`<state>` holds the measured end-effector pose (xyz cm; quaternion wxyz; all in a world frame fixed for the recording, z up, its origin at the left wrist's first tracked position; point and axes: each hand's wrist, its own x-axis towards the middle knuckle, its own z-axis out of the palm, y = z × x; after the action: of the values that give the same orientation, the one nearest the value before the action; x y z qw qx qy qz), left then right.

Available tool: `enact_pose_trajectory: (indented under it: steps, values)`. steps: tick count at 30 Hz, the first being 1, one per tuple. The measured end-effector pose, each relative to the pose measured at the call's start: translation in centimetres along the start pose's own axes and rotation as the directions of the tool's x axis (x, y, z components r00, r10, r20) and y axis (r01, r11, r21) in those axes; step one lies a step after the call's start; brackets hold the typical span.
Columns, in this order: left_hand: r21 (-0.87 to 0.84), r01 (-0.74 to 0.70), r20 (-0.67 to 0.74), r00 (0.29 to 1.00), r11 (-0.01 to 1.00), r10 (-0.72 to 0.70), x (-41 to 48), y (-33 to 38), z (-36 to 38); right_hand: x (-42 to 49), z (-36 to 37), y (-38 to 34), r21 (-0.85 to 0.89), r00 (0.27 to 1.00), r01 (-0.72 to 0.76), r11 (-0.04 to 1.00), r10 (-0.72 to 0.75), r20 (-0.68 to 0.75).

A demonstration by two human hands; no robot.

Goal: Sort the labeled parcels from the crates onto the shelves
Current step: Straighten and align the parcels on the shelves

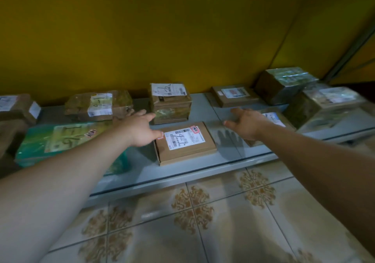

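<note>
Reading "9-1": flat pkg (187, 154) label (183, 139)

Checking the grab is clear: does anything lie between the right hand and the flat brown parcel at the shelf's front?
Nothing visible does. Between the right hand and the flat brown parcel there is only bare shelf. The left hand is at the parcel's left edge.

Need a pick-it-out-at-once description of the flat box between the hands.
Find the long grey shelf under the yellow wall. Near its front edge, in the middle, lies a flat brown cardboard box. Unlike its neighbours, its white label carries a red-bordered sticker at one corner.
</note>
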<state>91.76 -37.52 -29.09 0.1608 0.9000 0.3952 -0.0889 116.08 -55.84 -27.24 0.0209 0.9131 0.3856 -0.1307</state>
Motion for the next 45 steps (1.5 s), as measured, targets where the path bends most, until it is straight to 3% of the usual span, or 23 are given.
enact_pose_trajectory:
  steps: [5,13,20,23,26,30,37,45]
  values:
    - [0.015,-0.140,0.005,0.990,0.990,0.140,1.5,7.9,3.7,0.9,0.7,7.4,0.081,0.999,-0.044,0.996,0.045,-0.010]
    - [-0.001,-0.193,0.090,0.977,0.981,0.193,5.1,19.0,10.5,4.4,2.6,18.4,0.159,0.994,-0.097,0.982,0.103,-0.029]
    - [-0.254,-0.073,0.027,0.996,0.964,0.082,8.4,26.6,13.6,9.9,4.2,22.5,0.103,0.992,0.065,0.993,-0.053,-0.115]
    - [-0.409,-0.025,0.000,1.000,0.912,0.027,9.8,29.0,14.1,12.4,4.6,23.1,0.183,0.987,0.120,0.976,-0.097,-0.129]
    - [-0.564,-0.038,-0.004,0.999,0.825,0.043,10.7,30.8,14.6,14.0,5.0,23.9,0.379,0.996,0.089,0.921,-0.075,-0.051]
    - [-0.669,-0.024,-0.033,0.999,0.743,0.003,11.1,32.0,15.8,15.1,5.8,24.5,0.455,0.994,0.111,0.883,-0.103,-0.044]
    - [-0.665,-0.020,-0.127,0.988,0.747,-0.087,9.9,31.7,17.5,14.6,7.1,24.7,0.466,0.986,0.162,0.870,-0.156,-0.053]
    - [-0.619,-0.008,-0.103,0.992,0.785,-0.071,9.1,30.5,16.8,13.1,7.3,24.2,0.485,0.982,0.178,0.856,-0.183,-0.038]
